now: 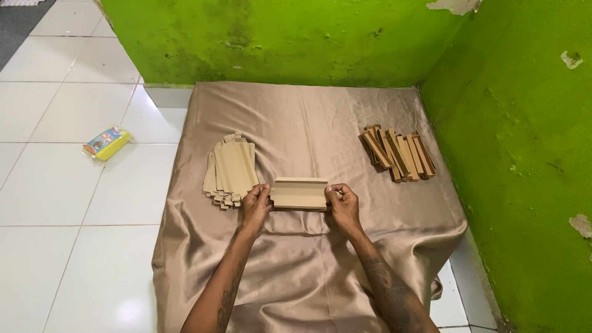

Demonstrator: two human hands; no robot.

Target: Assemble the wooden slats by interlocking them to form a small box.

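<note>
Both grips are pinched on the short ends of one flat tan cardboard piece with a raised fold along its far edge: the left hand clamps its left end between thumb and fingers, and the right hand clamps its right end the same way. That piece lies low over the shiny beige satin cloth spread on the floor, near the middle of the cloth and just in front of the person. Whether it rests on the cloth or is lifted slightly off it cannot be told.

Just beside the left hand, touching or almost touching its fingers, sits a fanned stack of flat tan cardboard blanks. Well apart, toward the green painted wall on the right, lies a loose heap of narrow folded tan cardboard boxes. A small yellow and blue packet lies on the white tiled floor, off the cloth to the left.

As a judgement, the folding in hand goes best with both ends held level and pressed evenly, so the long crease stays straight and the flap stands square; thumbs close to the crease line would keep the thin card from buckling in the middle
</note>
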